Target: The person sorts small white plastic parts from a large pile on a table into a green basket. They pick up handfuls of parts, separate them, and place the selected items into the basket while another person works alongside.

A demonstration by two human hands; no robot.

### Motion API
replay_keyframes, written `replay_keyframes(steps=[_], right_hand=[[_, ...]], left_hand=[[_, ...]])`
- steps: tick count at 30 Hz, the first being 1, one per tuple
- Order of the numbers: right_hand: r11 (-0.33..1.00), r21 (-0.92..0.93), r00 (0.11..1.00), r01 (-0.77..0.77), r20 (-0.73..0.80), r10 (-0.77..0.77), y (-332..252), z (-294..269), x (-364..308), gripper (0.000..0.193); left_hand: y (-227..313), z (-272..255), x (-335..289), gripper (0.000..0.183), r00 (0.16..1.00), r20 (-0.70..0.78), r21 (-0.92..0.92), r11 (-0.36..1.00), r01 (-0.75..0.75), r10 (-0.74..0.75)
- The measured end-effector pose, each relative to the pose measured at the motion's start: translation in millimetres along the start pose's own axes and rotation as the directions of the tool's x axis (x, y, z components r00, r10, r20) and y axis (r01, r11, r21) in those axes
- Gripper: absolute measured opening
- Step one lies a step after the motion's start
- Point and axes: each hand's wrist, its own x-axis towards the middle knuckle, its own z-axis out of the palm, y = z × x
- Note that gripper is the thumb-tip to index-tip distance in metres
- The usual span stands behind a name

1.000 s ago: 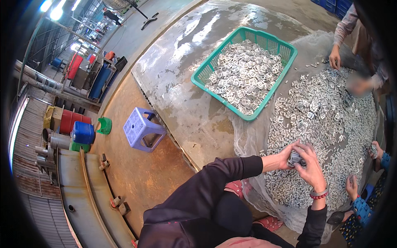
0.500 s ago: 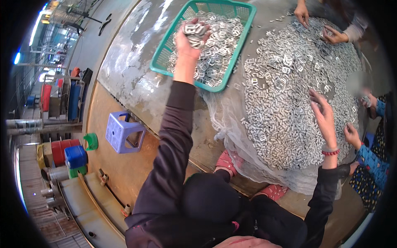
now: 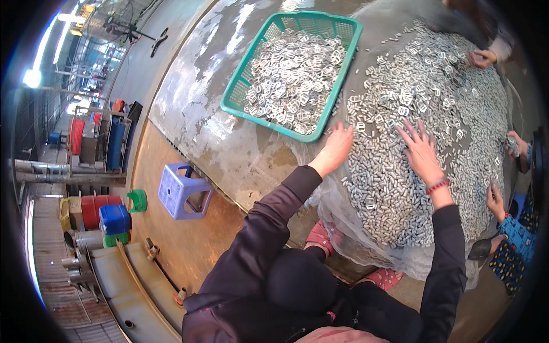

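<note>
A wide heap of small silver-grey pellets [image 3: 394, 211] lies before me, with flat metal slide buckles [image 3: 403, 110] scattered through it. My right hand [image 3: 424, 161], a red bracelet at its wrist, rests over the heap's middle with fingers spread and nothing held. At the heap's left edge, beside the basket's near corner, my left hand [image 3: 337, 147] reaches with fingers loosely bent and a little apart; nothing shows in it. Just beyond it stands a green plastic basket [image 3: 311, 137], holding many metal buckles [image 3: 297, 74].
Clear plastic sheeting [image 3: 343, 220] lies under the heap. Co-workers' hands are at the heap: one at the far right [image 3: 481, 58], others at the right side [image 3: 495, 201]. A purple stool [image 3: 174, 191] and colored bins [image 3: 114, 220] stand to the left.
My left hand has come back from above the basket to the heap's edge, and the buckles it held are gone from it. My right hand has moved left and lies spread over the heap.
</note>
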Motion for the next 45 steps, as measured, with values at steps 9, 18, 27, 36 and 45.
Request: replay_keyframes(steps=[9,18,27,36,45], right_hand=[[0.967,0.250,0.994,-0.056,-0.073,0.076,12,51,-21,0.049],[0.924,0.297,0.965,-0.240,-0.031,0.260,26,63,-104,0.030],[0.929,0.291,0.960,-0.230,-0.088,0.265,19,63,-114,0.036],[0.765,0.473,0.899,-0.436,0.255,0.355,55,34,-86,0.031],[0.829,0.555,0.982,0.065,-0.184,0.046,49,7,-10,0.061]], left_hand=[[-22,25,-6,0.047,0.991,0.096,0.016,0.996,0.093,-0.094],[-45,46,71,0.028,0.993,0.116,0.344,0.936,-0.072,0.034],[-16,70,62,0.026,0.979,-0.181,-0.010,0.996,0.089,-0.089],[-7,-21,60,0.015,0.924,0.382,-0.923,-0.057,0.380,-0.027],[-27,-20,119,0.024,0.864,-0.376,-0.571,0.651,-0.501,0.335]])
